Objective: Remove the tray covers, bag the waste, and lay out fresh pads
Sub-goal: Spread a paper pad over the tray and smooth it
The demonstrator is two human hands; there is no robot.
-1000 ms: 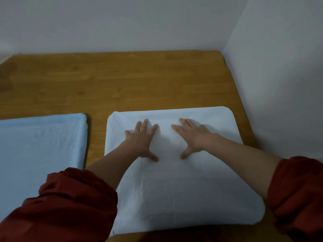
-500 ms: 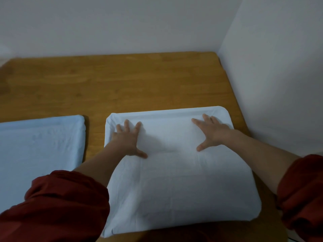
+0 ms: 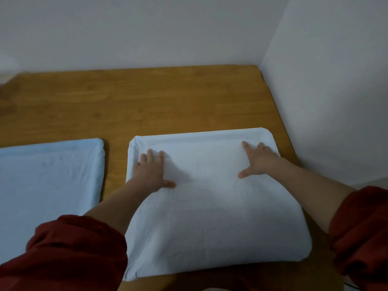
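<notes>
White pad [image 3: 210,217]: the task's thing. It lies on the right part of the bench, draped over what I take for a tray, whose rim line shows through along the far edge. Risk: it skews off-square if one palm pushes harder than the other, and the near corners look loose and could ride up.
Blue pad [image 3: 48,179]: on the left, near the white one with a strip of wood between them, and cut off by the frame. Risk: low, though a swing of the left arm could ruck its right edge.
Red sleeves [image 3: 73,253]: pushed up above the forearms. The left one is bunched low over the white pad's near-left corner. Risk: the cloth catches that corner and drags it.
Left hand [image 3: 150,173]: flat, palm down, fingers straight and spread on the far-left part of the white pad. It grips nothing. Risk: creases get pushed into the corner rather than out of it.
Right hand [image 3: 259,162]: also flat and spread, on the far-right corner, gripping nothing. Risk: the side wall is close, so there is little room to sweep outward.
Walls [image 3: 147,28]: plain and pale. Two of them meet in a corner at far right. The light is dim.
Bench [image 3: 147,101]: orange-brown wood with plank grain, running up to both walls. Wood shows beyond and between the pads.
</notes>
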